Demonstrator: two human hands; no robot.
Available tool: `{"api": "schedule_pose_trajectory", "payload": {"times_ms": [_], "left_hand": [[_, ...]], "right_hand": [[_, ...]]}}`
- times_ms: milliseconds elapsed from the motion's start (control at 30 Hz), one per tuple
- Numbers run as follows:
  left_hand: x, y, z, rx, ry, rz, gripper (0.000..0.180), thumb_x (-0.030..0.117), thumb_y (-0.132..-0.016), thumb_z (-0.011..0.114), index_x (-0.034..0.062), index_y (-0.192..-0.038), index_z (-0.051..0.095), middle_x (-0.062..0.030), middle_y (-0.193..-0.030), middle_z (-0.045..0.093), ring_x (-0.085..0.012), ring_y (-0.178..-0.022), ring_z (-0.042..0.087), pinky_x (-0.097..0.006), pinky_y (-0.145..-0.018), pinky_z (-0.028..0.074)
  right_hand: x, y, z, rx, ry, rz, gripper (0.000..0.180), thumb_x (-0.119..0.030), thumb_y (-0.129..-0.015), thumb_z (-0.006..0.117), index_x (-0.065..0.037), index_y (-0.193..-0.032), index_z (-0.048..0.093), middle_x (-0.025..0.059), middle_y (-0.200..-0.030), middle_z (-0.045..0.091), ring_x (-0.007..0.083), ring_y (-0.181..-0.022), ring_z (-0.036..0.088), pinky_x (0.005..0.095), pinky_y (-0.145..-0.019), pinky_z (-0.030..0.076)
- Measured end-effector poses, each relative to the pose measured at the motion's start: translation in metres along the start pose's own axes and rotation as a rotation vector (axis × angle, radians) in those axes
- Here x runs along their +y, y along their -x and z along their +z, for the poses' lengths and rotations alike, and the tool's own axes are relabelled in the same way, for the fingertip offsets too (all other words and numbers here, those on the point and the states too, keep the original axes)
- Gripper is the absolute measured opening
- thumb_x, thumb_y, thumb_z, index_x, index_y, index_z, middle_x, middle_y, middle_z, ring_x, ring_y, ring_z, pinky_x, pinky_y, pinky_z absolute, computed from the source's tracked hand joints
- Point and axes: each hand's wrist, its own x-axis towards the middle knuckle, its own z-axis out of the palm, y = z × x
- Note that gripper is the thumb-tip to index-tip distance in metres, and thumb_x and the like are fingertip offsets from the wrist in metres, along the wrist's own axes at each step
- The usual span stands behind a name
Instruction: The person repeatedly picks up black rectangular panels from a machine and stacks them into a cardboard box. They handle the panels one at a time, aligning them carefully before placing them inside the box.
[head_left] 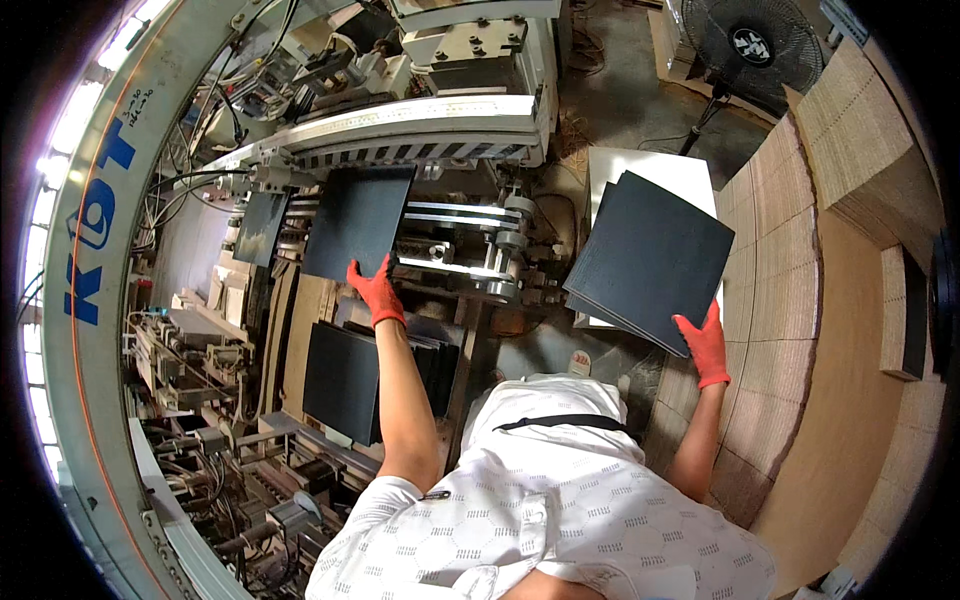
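Both my hands wear red gloves. My left hand (pixel 378 294) reaches to the near right corner of a flat black board (pixel 360 222) lying on the machine's metal rails. Its fingers are spread and touch the board's edge. On the right, a stack of square black boards (pixel 655 255) lies askew over a white-topped surface (pixel 690 180). My right hand (pixel 706 345) grips that stack near its closest corner, thumb on top; its other fingers are partly hidden by the edge. Below my left forearm stand more black boards (pixel 342 378), partly covered by the arm.
Machinery with a striped guard bar (pixel 420 150) spans the far side. Another dark board (pixel 262 228) lies farther left on the line. A standing fan (pixel 752 48) is at the far right. Tall stacks of brown cardboard (pixel 770 270) line my right side. Metal mechanisms (pixel 250 500) fill the lower left.
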Motion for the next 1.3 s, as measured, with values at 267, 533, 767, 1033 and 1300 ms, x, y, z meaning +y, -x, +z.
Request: {"api": "schedule_pose_trajectory", "payload": {"times_ms": [267,533,767,1033,1300], "left_hand": [[0.017,0.004,0.002,0.032,-0.133,-0.074,0.084,0.005,-0.075,0.084,0.0073,-0.142,0.033,-0.0143,-0.135,0.045,-0.0260,-0.116,0.050,-0.037,-0.098,0.046],[0.009,-0.007,-0.006,0.018,-0.068,-0.177,0.082,0.000,-0.077,0.080,0.0191,-0.141,0.031,-0.0116,-0.120,0.055,-0.0261,-0.094,0.060,-0.040,-0.080,0.053],[0.029,0.003,0.006,-0.120,-0.116,-0.341,0.067,0.012,-0.092,0.067,0.0190,-0.145,0.027,-0.0149,-0.119,0.058,-0.0338,-0.086,0.063,-0.044,-0.064,0.057],[0.008,-0.025,-0.016,-0.239,-0.299,-0.432,0.056,0.040,-0.094,0.056,0.0244,-0.144,0.038,-0.0076,-0.104,0.062,-0.0228,-0.080,0.056,-0.042,-0.071,0.049],[0.021,-0.010,-0.034,-0.263,-0.110,-0.481,0.075,0.023,-0.091,0.070,0.0290,-0.145,0.018,-0.0082,-0.083,0.056,-0.0226,-0.067,0.055,-0.037,-0.058,0.049]], "right_hand": [[-0.033,-0.004,-0.010,-0.194,0.242,0.256,0.080,-0.037,-0.082,0.076,-0.003,-0.144,0.039,0.0144,-0.107,0.069,0.0291,-0.089,0.068,0.0386,-0.077,0.053],[-0.011,-0.001,-0.004,-0.086,0.176,0.042,0.082,-0.033,-0.085,0.077,0.000,-0.148,0.035,0.0094,-0.104,0.067,0.0172,-0.079,0.060,0.0325,-0.073,0.052],[0.017,0.004,-0.003,-0.062,0.143,0.111,0.080,-0.051,-0.085,0.073,-0.004,-0.143,0.044,0.0091,-0.089,0.065,0.0190,-0.073,0.060,0.0349,-0.071,0.050],[0.019,0.012,-0.017,-0.176,0.626,-0.159,0.050,-0.045,-0.090,0.064,-0.015,-0.130,0.059,0.0096,-0.099,0.065,0.0235,-0.087,0.063,0.0376,-0.076,0.049],[-0.084,0.029,0.012,-0.013,0.598,0.000,0.048,-0.046,-0.088,0.066,-0.014,-0.124,0.064,0.0147,-0.101,0.072,0.0300,-0.094,0.070,0.0405,-0.080,0.052]]}}
